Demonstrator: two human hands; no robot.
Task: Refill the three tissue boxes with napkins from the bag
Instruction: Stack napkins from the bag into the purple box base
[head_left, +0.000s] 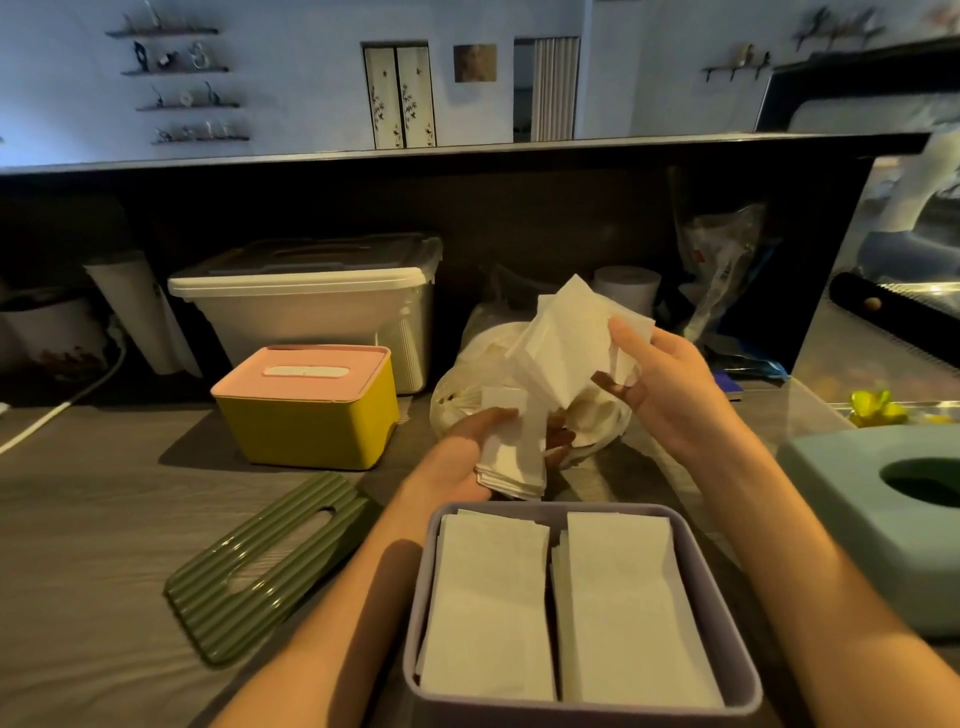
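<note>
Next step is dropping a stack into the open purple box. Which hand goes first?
Probably left. The left hand holds a squared stack of napkins just past the purple box's far rim. The right hand is higher, over the bag, gripping a loose bunch that needs straightening.

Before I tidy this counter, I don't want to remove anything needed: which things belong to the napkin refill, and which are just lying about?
Belong to the job:
- open purple box
- yellow box
- teal box
- green lid
- bag
- napkins in the left hand and right hand

Lying about:
- lidded storage tub
- white cable
- paper roll
</note>
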